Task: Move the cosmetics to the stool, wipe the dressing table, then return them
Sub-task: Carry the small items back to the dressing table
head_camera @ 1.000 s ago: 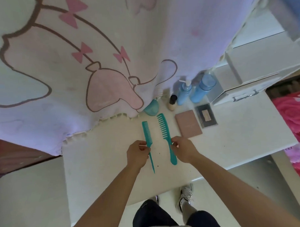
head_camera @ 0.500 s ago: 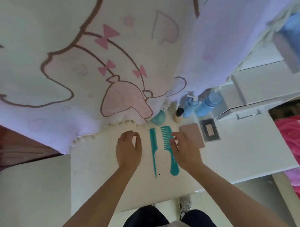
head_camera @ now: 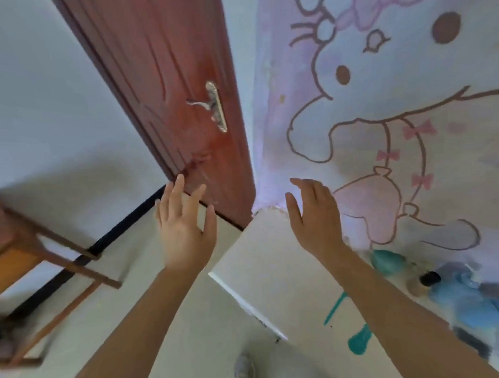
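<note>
My left hand (head_camera: pixel 184 228) is raised with fingers spread over the floor, left of the white dressing table (head_camera: pixel 262 262). My right hand (head_camera: pixel 314 215) hovers open above the table's left end and holds nothing. Two teal combs lie on the table under my right forearm: the tail comb (head_camera: pixel 334 307) and the wide-tooth comb's handle (head_camera: pixel 359 342). At the right edge, blurred, stand blue bottles (head_camera: pixel 470 300), a small dark-capped bottle (head_camera: pixel 428 278) and a teal round case (head_camera: pixel 386 261). A wooden stool (head_camera: pixel 24 253) stands at the far left.
A cartoon-print cloth (head_camera: pixel 395 113) hangs behind the table. A red-brown door (head_camera: pixel 177 86) with a metal handle (head_camera: pixel 214 108) stands left of it. Pale floor lies between stool and table; my shoe (head_camera: pixel 244 370) is at the bottom.
The view has swung left towards the door and stool. Both hands have let go of the combs and lifted up and leftward; the combs lie side by side on the table.
</note>
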Demonstrator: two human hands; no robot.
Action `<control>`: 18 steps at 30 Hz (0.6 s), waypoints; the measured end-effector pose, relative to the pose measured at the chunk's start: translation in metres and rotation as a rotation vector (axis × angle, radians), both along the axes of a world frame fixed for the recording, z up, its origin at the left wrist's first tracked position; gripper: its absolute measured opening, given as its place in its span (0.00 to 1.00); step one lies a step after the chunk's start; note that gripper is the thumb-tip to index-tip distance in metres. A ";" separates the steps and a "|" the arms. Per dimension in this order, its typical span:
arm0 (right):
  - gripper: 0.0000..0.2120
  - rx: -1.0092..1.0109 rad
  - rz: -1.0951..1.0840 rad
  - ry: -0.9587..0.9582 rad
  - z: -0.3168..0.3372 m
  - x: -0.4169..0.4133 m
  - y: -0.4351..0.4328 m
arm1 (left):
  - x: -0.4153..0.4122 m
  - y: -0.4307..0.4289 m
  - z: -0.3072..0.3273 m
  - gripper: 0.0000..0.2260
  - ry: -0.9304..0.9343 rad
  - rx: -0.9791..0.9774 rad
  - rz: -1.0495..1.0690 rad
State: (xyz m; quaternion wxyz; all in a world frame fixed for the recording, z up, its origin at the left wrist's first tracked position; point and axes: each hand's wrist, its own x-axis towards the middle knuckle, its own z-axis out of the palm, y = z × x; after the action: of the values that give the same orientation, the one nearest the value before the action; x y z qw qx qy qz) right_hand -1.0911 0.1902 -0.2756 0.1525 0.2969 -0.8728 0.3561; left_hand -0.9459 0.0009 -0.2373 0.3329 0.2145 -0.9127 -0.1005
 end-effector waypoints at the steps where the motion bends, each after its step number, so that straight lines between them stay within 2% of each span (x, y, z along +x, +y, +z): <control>1: 0.16 -0.009 0.048 0.031 0.011 0.007 -0.023 | 0.023 -0.017 0.012 0.17 -0.020 -0.021 0.066; 5: 0.22 -0.025 0.215 0.208 0.044 0.049 -0.130 | 0.126 -0.092 0.047 0.21 -0.104 -0.072 0.325; 13: 0.29 0.067 0.577 0.289 0.075 0.221 -0.373 | 0.357 -0.234 0.074 0.27 -0.169 -0.124 0.718; 18: 0.30 0.100 0.733 0.313 0.101 0.333 -0.481 | 0.453 -0.308 0.086 0.28 -0.198 -0.112 0.823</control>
State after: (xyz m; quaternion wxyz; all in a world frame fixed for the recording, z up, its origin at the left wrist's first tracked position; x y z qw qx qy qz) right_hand -0.7584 -0.2911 -0.1751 0.1319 0.6463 -0.6916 0.2942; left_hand -0.4930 -0.3068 -0.1510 0.2673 0.5511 -0.7826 0.1114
